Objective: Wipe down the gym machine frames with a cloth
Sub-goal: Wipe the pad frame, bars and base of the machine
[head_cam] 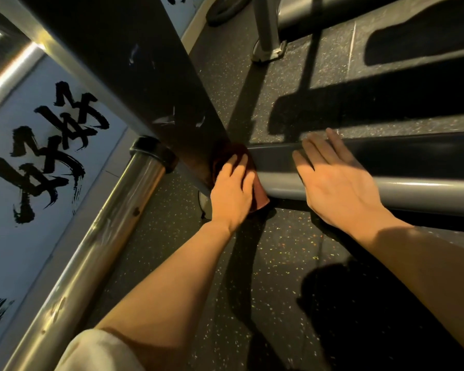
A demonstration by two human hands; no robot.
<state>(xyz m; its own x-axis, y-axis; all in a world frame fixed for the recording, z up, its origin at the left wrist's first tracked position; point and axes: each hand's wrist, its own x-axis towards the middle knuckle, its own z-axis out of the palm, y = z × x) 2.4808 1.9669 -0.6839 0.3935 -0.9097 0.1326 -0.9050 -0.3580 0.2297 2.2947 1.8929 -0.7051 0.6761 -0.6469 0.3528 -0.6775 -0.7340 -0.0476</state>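
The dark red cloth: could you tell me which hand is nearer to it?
Left. The left hand presses on the cloth at the upright's base; the right hand rests apart on the grey rail.

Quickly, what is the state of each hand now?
Left hand: presses the dark red cloth against the frame joint.
Right hand: open, fingers straight, resting on the horizontal grey bar.
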